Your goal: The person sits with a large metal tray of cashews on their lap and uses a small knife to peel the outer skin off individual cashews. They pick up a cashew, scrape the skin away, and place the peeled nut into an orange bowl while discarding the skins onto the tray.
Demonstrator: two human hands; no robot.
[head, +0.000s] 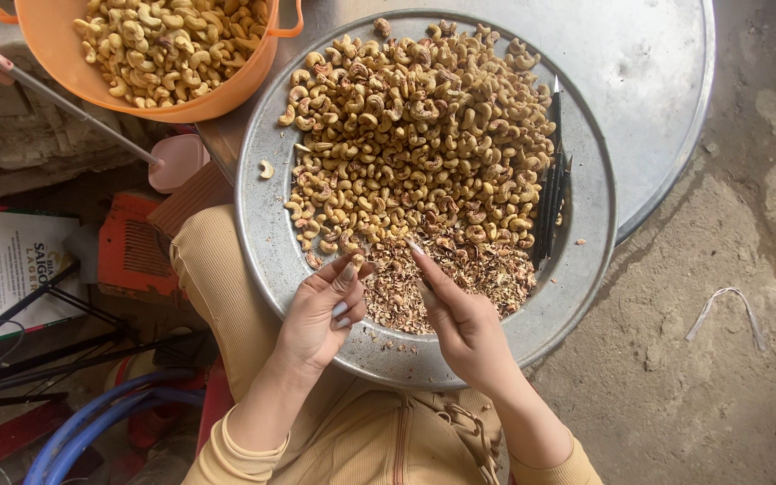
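A wide round metal tray (267, 242) rests on my lap, piled with several pale cashew nuts (415, 126) at its far side and a heap of brown husk flakes (460, 274) nearer me. My left hand (321, 314) pinches a single cashew nut (355, 261) between thumb and fingertips at the near edge of the pile. My right hand (460, 319) is closed around a small thin tool, its index finger pointing toward the nut in the left hand. Several dark slim tools (551, 180) lie along the tray's right side.
An orange plastic tub (226, 90) full of cashews stands at the top left, partly under a larger metal lid or tray (657, 81). A pink ladle (172, 160) lies beside it. Red crate, metal rods and blue hose sit at left. Bare concrete floor (729, 314) lies to the right.
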